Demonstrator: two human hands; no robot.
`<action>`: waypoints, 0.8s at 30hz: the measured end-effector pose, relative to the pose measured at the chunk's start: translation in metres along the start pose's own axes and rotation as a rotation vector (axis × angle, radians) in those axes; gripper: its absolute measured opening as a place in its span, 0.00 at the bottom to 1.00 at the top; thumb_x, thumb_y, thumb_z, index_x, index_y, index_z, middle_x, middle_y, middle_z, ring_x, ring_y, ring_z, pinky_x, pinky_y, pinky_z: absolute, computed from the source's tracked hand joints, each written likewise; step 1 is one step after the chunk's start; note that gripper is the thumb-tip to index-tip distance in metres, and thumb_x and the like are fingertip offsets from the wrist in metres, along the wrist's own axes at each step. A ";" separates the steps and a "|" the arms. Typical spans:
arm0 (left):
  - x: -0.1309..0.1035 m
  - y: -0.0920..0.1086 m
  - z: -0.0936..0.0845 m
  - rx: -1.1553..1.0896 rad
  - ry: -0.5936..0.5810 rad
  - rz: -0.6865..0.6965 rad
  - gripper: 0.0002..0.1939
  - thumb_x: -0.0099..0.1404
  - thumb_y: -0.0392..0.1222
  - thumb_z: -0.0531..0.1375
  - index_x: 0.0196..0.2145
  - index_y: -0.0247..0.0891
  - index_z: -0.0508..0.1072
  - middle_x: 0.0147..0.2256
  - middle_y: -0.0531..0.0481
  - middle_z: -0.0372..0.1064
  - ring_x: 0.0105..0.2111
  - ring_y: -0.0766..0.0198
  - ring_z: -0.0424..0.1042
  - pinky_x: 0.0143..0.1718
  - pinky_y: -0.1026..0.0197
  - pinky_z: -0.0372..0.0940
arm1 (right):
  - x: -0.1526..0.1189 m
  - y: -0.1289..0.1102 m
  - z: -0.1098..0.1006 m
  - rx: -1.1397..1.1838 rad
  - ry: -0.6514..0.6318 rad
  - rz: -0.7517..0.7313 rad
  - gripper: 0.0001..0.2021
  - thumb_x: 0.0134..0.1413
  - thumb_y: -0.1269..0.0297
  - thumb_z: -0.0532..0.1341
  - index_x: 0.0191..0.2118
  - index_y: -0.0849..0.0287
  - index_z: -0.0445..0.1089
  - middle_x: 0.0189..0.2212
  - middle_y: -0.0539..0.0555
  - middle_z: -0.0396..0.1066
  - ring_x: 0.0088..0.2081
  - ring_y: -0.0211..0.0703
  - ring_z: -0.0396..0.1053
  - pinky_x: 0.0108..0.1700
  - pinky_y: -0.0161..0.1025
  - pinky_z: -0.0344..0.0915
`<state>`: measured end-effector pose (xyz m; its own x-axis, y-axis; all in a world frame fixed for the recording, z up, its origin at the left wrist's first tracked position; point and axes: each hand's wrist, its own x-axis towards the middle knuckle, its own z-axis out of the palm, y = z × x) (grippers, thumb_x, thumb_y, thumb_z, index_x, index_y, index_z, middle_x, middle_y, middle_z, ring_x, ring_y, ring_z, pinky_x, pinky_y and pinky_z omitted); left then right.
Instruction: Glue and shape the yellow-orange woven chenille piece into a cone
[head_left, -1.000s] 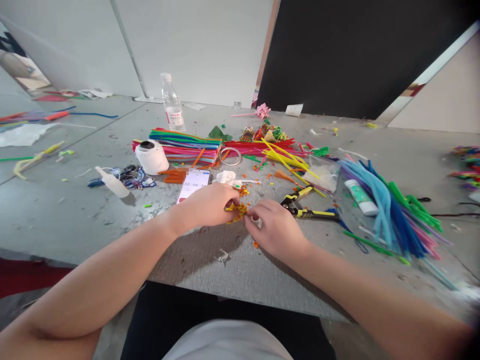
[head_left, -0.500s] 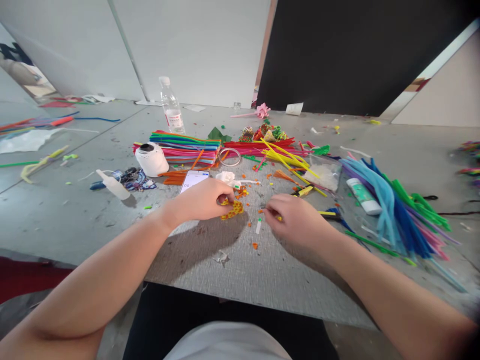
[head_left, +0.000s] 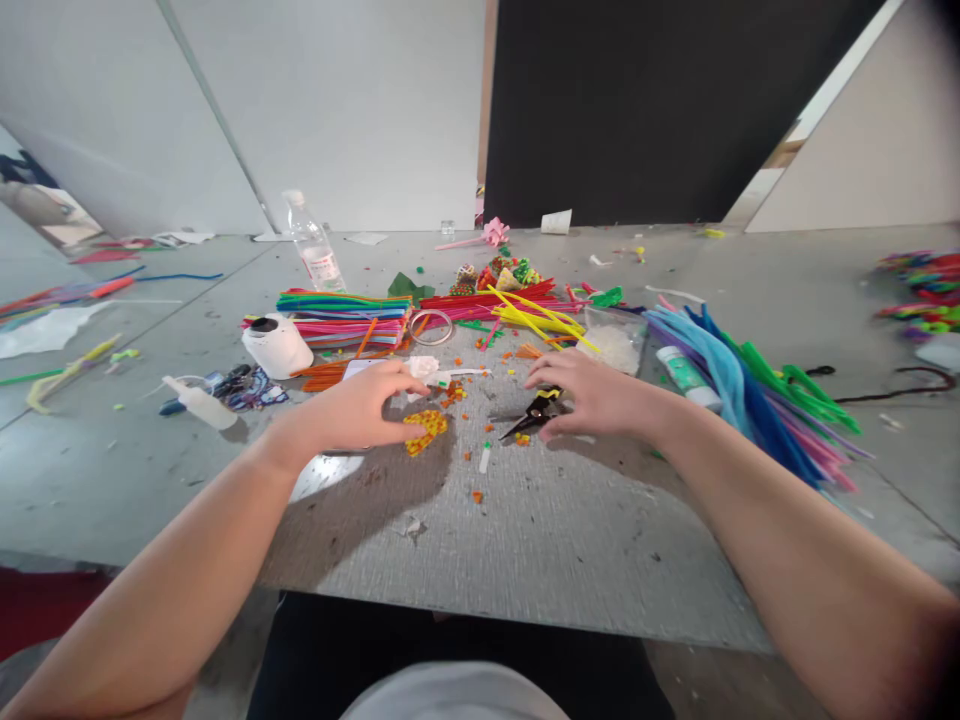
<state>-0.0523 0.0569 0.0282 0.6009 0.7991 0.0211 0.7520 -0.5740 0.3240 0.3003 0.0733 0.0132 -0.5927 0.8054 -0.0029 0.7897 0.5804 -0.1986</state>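
Left grip [head_left: 356,405]: wide open, fingers and thumb well apart, nothing clasped between them. Yellow-and-orange piece [head_left: 426,436] on the bench [head_left: 465,570], at the left thumb tip, which overlaps its left part; pressure on it cannot be judged. Piece lies on the near side of the fingertips and extends rightward past the thumb.

Right grip [head_left: 600,392]: arched, fingers and thumb apart, with pliers [head_left: 541,404] between them. Dark nose of pliers points left and toward the person; handles run out of sight beneath the hand, so cannot tell whether they are held. Piece well apart from this grip.

Between the two: orange scraps [head_left: 478,497] and a small white tube with green end [head_left: 484,458]. White tissue [head_left: 424,369] just beyond the left fingers. Beyond the right grip: yellow stems [head_left: 547,322] and a clear bag [head_left: 616,340]
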 end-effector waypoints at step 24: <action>0.126 -0.017 -0.025 -0.021 0.047 -0.122 0.38 0.58 0.51 0.68 0.64 0.37 0.67 0.57 0.37 0.74 0.49 0.53 0.78 0.46 0.60 0.69 | -0.006 0.037 -0.019 -0.018 0.051 0.215 0.21 0.54 0.41 0.67 0.41 0.54 0.79 0.41 0.57 0.80 0.40 0.51 0.75 0.41 0.41 0.66</action>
<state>0.0037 0.1723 0.0489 0.4919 0.8703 0.0243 0.8124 -0.4688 0.3468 0.3361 0.0926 0.0243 -0.4015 0.9158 0.0068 0.9003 0.3960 -0.1808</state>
